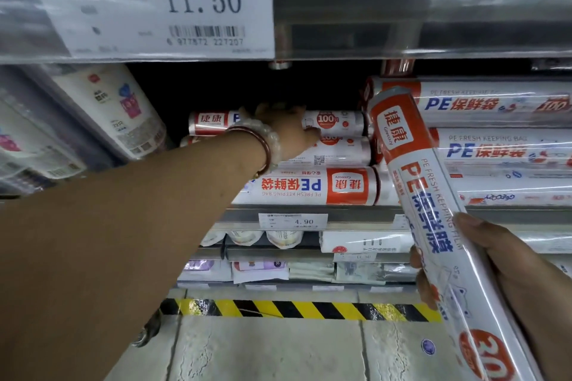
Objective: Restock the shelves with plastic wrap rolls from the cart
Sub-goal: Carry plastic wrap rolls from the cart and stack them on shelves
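Note:
My right hand (507,275) grips a long white and orange plastic wrap roll (418,182), held slanted in front of the shelf with its orange end up. My left hand (286,130), bracelets on the wrist, reaches deep into the shelf and lies on the top roll (337,124) of a stack of short white and orange rolls; its fingers are hidden behind the hand. A lower roll (312,185) lies at the shelf's front edge. To the right, longer rolls (495,105) are stacked in rows.
A shelf rail (371,218) with a 4.90 price tag runs below the rolls. An upper shelf edge with an 11.50 label (154,3) hangs overhead. Wrapped packs (108,108) stand at left. Lower shelves hold small packs. Yellow-black tape (294,308) marks the floor.

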